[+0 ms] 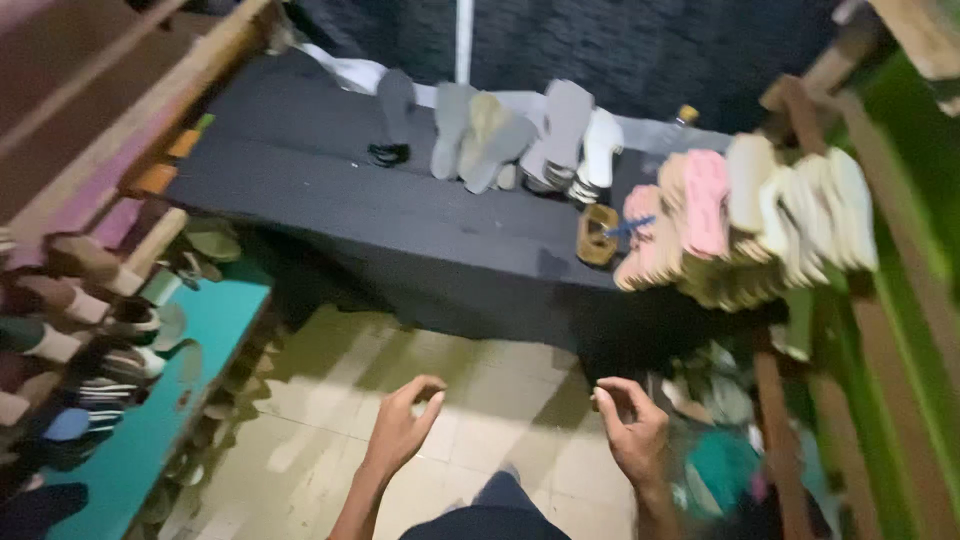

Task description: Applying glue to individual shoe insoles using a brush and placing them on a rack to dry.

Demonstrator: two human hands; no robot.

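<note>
1. Landmark: the black table [400, 215] across the middle of the view. Everything below is placed against it.
2. Left of the table, a teal shelf [150, 420] carries shoes [95, 375] lined up side by side, seemingly so each pair can be seen and reached.
3. On the table's far edge, grey and white soles [520, 135] lean upright against the dark wall, overlapping like sorted stock.
4. At the table's right end, a stack of pink and cream soles [740, 220] lies fanned on its side, with a small brown ring-like thing [597, 236] just beside it; the blur keeps me from saying what that is.
5. In front of the table, over the pale tiled floor [330, 400], the left hand [400, 425] hangs with fingers curled and thumb near the fingertips, loosely open; nothing shows in it.
6. The right hand [632, 425] is likewise below the table's front edge, fingers bent in toward the thumb, and it appears empty.
7. The stack is the nearest work thing: above and right of the right hand's fingers, well apart, not touched. The left hand is farther from it still.
</note>
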